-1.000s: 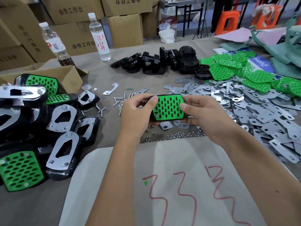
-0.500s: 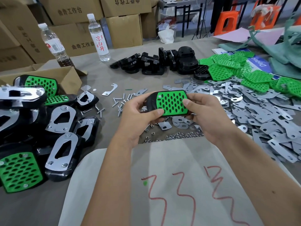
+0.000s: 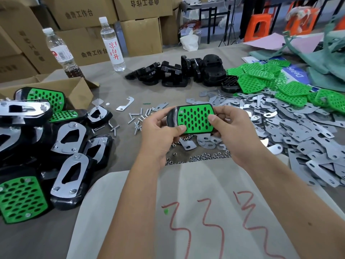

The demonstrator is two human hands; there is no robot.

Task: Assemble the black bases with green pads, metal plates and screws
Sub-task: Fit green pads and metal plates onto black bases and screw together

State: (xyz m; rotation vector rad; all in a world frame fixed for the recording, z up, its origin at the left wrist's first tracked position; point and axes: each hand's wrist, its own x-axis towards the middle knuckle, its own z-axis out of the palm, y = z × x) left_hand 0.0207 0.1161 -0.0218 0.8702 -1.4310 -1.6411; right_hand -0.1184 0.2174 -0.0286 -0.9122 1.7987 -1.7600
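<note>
Grey table [image 3: 119, 90], big heap of metal plates [image 3: 298, 135] on the right side, finished units [image 3: 71, 165] stacked at left. Loose green pads [image 3: 291, 88] far right, spare black bases [image 3: 179, 75] at the back. Mid-table, held just above it: black base [image 3: 171, 117] with green pad [image 3: 196, 118] on top. Left hand [image 3: 158, 135] and right hand [image 3: 231, 128] grip its ends, thumbs pressing the pad, fingers curled underneath. Screws [image 3: 140, 118] just left of it.

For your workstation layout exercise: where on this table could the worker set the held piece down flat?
Free: the white sheet with red scribbles beneath the forearms, and bare cloth between cardboard box, water bottle and black bases. Crowded: metal plates right, finished assemblies left, screws and nuts under the hands.
</note>
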